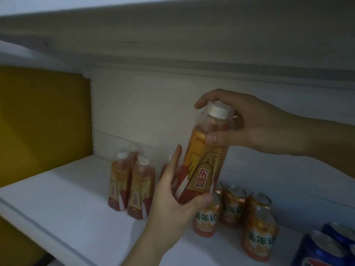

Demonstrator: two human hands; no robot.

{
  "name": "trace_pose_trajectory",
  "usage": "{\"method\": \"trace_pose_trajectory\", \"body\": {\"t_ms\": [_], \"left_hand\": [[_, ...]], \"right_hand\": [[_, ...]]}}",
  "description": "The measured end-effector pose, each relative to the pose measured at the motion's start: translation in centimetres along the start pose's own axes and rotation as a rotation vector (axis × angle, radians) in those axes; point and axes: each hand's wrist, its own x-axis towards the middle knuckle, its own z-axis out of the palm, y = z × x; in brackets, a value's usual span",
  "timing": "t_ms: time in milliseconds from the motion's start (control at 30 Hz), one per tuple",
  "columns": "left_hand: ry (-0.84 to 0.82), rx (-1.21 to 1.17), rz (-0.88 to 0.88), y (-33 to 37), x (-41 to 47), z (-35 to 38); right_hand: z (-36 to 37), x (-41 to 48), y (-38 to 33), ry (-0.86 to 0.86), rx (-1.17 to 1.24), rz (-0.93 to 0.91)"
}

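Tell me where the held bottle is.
Head view, centre-right: the bottle hangs tilted above the shelf, right hand at its neck, left hand at its base, just above the orange cans.

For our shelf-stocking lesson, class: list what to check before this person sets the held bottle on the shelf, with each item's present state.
1. Right hand grip on orange-labelled plastic bottle: ok.
2. Left hand holding its base: ok.
3. White plastic cap on: ok.
4. Bottle upright: not ok, tilted.
5. Room on white shelf left of standing matching bottles: ok.
6. Clearance from orange metal cans below: cannot tell.
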Motion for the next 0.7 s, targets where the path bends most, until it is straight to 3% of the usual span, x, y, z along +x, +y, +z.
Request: {"method": "trace_pose_trajectory", "body": {"t_ms": [167, 367, 700], "left_hand": [[0.384, -0.203, -0.078, 0.1, 0.6, -2.4], [0.623, 0.127, -0.091, -2.5, 0.8, -6.6], [0.652, 0.265, -0.311, -7.9, -0.4, -11.0]], "right_hand": [[1.3, 4.9, 0.4, 0.190, 0.087, 0.049], [3.0, 12.2, 1.2, 0.265, -0.029, 0.075], [7.1, 17.7, 6.4, 0.255, 0.011, 0.145]]}}
